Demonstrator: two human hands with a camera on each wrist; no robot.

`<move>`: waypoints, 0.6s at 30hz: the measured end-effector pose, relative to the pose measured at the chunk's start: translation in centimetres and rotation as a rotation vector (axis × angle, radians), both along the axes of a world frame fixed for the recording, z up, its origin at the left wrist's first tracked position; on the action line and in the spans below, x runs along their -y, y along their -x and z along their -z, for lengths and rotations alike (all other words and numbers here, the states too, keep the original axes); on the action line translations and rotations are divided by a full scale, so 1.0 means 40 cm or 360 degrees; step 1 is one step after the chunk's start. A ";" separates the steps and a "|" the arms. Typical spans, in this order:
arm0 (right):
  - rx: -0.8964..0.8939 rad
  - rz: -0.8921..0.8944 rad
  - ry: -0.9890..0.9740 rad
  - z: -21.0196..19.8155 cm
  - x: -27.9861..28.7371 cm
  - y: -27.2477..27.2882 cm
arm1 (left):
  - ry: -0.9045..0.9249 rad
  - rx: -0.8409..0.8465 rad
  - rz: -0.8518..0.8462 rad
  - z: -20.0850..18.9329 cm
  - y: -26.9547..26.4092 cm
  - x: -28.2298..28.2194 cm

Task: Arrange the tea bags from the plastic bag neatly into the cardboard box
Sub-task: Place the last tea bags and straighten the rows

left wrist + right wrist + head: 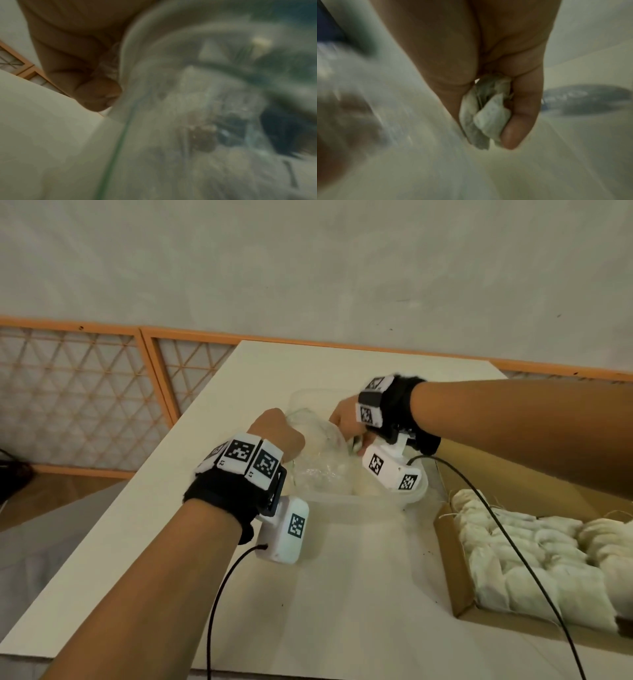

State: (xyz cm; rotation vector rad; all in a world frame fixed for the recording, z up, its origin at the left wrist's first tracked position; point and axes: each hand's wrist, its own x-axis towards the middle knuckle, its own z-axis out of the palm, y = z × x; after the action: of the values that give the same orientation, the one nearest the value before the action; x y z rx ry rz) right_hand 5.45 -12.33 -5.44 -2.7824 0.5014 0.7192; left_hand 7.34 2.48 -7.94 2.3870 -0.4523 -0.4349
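On the desk (239, 594), toward its far side: a clear tub (346, 501) with the plastic bag (318, 460) standing in it, crinkled and see-through. Left hand (277, 436) clenched on the bag's near-left edge, fingers curled round a fold of plastic; same grasp in the left wrist view, left hand (77, 60) bunched against the bag (171, 94), contents behind the film too blurred to make out. Green line down the plastic there. Right hand (346, 419) down at the bag's mouth from the far right, knuckles up, fingertips hidden in the head view. From the right wrist view: right hand (488, 60) closed on a bunch of tea bags (486, 112), thumb and fingers pinching crumpled white paper pouches, more than one, exact count unclear. Blurred plastic to the left of that grasp, pale desk behind.

Right of the tub, at the desk's near-right edge: the cardboard box (452, 577), open, shallow, partly cut off by the frame. Inside it, rows of tea bags (534, 546) packed side by side, overlapping, loose strings poking out at the far-left corner. Box apart from the tub, a strip of bare desk between.

Black wrist straps with white tagged camera blocks on both forearms, a black cable trailing from each; the right one draped across the box. Behind the desk, an orange lattice screen (85, 395) and a plain grey wall.
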 end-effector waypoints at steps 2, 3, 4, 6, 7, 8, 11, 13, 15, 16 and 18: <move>0.0167 0.0078 -0.0268 -0.045 0.015 0.019 | -0.0040 0.0039 -0.0024 -0.009 0.000 -0.002; 0.0266 0.0185 -0.0452 -0.078 0.024 0.039 | -0.0065 0.0039 -0.0028 -0.015 -0.001 -0.004; 0.0336 0.0295 -0.0669 -0.109 0.031 0.067 | -0.0085 0.0021 -0.0022 -0.022 -0.002 -0.006; 0.0414 0.0412 -0.0977 -0.167 0.041 0.132 | -0.0119 -0.0017 -0.0017 -0.041 -0.002 -0.011; 0.0461 0.0413 -0.1020 -0.184 0.052 0.166 | -0.0131 0.0007 -0.0012 -0.056 0.005 -0.012; 0.0502 0.0386 -0.1017 -0.198 0.065 0.199 | -0.0120 0.0068 -0.0003 -0.073 0.018 -0.013; 0.0593 0.0362 -0.0949 -0.207 0.096 0.290 | 0.0247 0.0259 -0.0010 -0.132 0.077 -0.014; 0.0650 0.0412 -0.0959 -0.198 0.117 0.362 | 0.0601 0.0278 0.0009 -0.177 0.139 0.003; 0.0691 0.0435 -0.0961 -0.185 0.131 0.434 | 0.0988 0.0063 0.0081 -0.209 0.202 0.037; 0.0719 0.0440 -0.0981 -0.179 0.136 0.469 | 0.1158 -0.0160 0.0126 -0.217 0.236 0.058; 0.0760 0.0444 -0.1102 -0.169 0.144 0.533 | 0.1361 -0.0716 0.0229 -0.208 0.307 0.107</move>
State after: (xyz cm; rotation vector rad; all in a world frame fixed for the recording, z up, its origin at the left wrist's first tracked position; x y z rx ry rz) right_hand -15.89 -18.08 1.31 -2.0694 0.4232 0.1079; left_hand -4.94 -1.78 0.39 1.3906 -0.4751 -0.6613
